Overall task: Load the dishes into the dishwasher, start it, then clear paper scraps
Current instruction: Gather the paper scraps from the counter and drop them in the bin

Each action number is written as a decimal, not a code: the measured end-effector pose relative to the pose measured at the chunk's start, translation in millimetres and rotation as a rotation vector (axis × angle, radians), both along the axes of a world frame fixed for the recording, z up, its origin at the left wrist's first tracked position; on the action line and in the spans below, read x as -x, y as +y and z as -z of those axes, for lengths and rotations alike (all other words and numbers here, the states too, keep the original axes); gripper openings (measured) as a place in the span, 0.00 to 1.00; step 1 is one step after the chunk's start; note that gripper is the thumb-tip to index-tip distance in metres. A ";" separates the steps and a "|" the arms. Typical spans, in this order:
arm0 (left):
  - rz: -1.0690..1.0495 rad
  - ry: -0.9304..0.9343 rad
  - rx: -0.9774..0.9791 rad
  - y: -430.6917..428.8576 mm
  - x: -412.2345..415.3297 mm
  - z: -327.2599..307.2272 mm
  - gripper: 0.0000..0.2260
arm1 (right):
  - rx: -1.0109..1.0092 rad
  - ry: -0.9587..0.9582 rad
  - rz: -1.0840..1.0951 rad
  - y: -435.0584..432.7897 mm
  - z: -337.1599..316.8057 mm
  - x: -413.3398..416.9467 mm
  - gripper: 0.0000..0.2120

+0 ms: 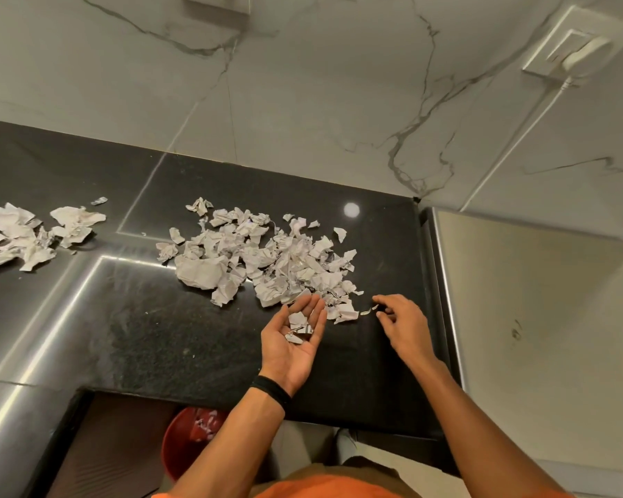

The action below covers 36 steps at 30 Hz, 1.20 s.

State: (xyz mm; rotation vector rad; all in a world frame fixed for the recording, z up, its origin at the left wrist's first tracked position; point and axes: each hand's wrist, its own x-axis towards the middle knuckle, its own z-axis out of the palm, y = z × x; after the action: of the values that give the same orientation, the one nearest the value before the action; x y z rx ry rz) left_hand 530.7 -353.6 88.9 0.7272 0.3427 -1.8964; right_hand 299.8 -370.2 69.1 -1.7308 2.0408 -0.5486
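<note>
The left hand [294,348], flat-fingered and palm-up, cradles paper scraps [299,327], the pile [267,260] at its twelve o'clock, while the right hand [401,327] reaches a small scrap [368,311] at its ten o'clock, pinch unclear.

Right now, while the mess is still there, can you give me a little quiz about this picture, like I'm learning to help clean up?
1. True or false: the left hand lies palm up with paper scraps on it.
2. Where is the biggest pile? A: on the black counter. B: in a sink. C: on the floor.
3. Fill in: the red bin below the counter's edge already holds some ____.
Key: 1 true; 2 A; 3 paper scraps.
</note>
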 end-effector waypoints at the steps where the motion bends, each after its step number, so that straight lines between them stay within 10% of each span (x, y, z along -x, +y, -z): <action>1: -0.002 -0.008 0.001 0.6 3.1 -0.4 0.19 | 0.019 0.038 -0.043 -1.3 1.8 2.1 0.17; 9: -0.017 -0.059 -0.024 -2.5 28.4 -0.6 0.18 | 0.052 0.172 -0.193 -10.9 2.0 10.0 0.08; 14: -0.028 -0.068 -0.007 -7.3 47.3 -2.3 0.19 | 0.105 -0.435 -0.027 4.7 -28.9 -7.5 0.09; 24: -0.055 -0.051 0.029 -9.2 72.3 0.0 0.19 | 0.103 -0.675 -0.156 11.9 -49.9 -21.0 0.09; 36: -0.163 -0.023 -0.028 -6.5 66.1 1.1 0.19 | 0.017 0.050 -0.366 -22.5 9.8 27.5 0.18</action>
State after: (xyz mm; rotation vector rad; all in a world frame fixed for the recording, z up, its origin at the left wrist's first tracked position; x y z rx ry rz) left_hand 464.6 -360.1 87.8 0.7167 0.4026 -1.7318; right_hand 272.3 -392.7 59.3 -2.0811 1.6924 -0.4077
